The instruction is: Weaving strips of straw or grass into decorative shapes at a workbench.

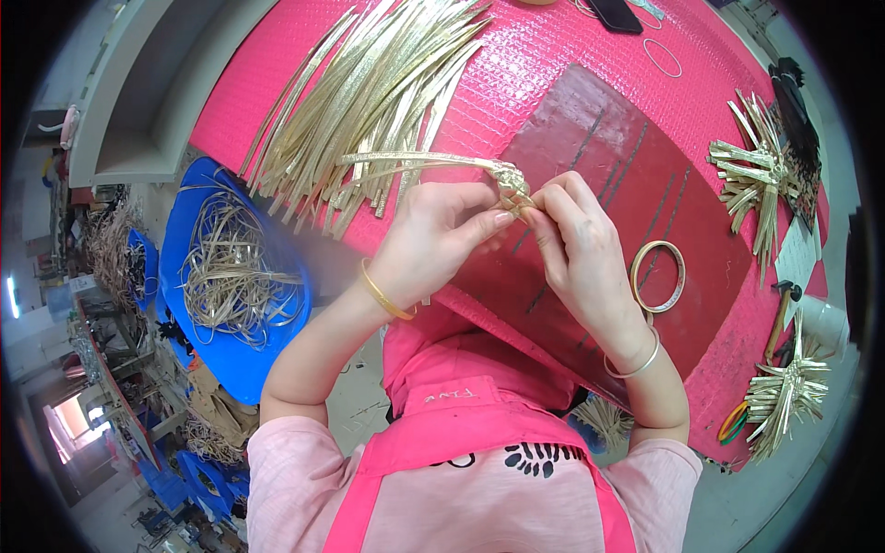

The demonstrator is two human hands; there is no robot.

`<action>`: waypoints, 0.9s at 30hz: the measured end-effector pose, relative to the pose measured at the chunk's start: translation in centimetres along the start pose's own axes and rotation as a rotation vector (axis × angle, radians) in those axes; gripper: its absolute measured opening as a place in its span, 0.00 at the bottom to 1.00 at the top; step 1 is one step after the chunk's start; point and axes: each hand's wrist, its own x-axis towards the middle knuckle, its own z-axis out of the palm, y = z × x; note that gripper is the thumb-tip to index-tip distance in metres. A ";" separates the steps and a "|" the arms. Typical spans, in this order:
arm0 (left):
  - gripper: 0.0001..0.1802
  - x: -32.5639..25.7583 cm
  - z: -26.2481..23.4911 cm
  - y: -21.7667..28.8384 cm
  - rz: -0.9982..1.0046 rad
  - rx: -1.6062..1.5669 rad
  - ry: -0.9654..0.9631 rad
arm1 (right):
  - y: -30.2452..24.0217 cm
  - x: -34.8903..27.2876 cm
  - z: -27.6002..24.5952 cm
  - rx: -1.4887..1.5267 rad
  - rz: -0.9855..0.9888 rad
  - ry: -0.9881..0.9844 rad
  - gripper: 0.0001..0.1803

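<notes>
Both hands meet over the near left part of a dark red mat (710, 249). Between them is a small gold braided knot (508, 177) of flat strips, with long loose ends (406, 158) trailing left. My left hand (442, 230) pinches the knot's lower side with thumb and fingers. My right hand (573, 230) is closed on the same piece from the right, its fingertips touching it. The exact strip between the fingertips is partly hidden. A large sheaf of flat gold strips (369, 97) lies just beyond my left hand.
A roll of tape (658, 276) lies on the mat by my right wrist. Bundles of gold woven pieces (751, 170) and a hammer (782, 318) sit along the right edge. At the left, a blue bag (175, 267) holds tangled strips. A phone (615, 15) lies at the far edge.
</notes>
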 end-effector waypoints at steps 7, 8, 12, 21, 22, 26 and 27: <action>0.08 0.2 2.4 -0.8 -0.010 -0.358 0.070 | 1.1 -0.5 -0.3 0.042 0.047 0.030 0.07; 0.08 0.2 2.4 -0.9 -0.006 -0.361 0.071 | 1.3 -0.5 -0.4 0.180 0.226 -0.047 0.09; 0.09 0.1 1.8 -0.8 -0.106 -0.373 -0.193 | 1.7 -0.2 -0.6 1.254 0.484 -0.284 0.13; 0.09 0.5 2.5 -0.7 -0.136 -0.395 -0.032 | 2.1 1.1 0.6 0.847 0.288 0.041 0.10; 0.09 0.5 2.5 -0.7 -0.089 -0.403 -0.038 | 2.2 1.2 0.4 0.860 0.320 -0.005 0.11; 0.08 0.5 2.6 -0.7 -0.126 -0.423 -0.012 | 2.2 0.7 -0.7 0.935 0.483 -0.121 0.13; 0.09 0.4 2.6 -0.7 -0.134 -0.442 0.006 | 2.1 0.4 -1.1 0.915 0.495 -0.122 0.13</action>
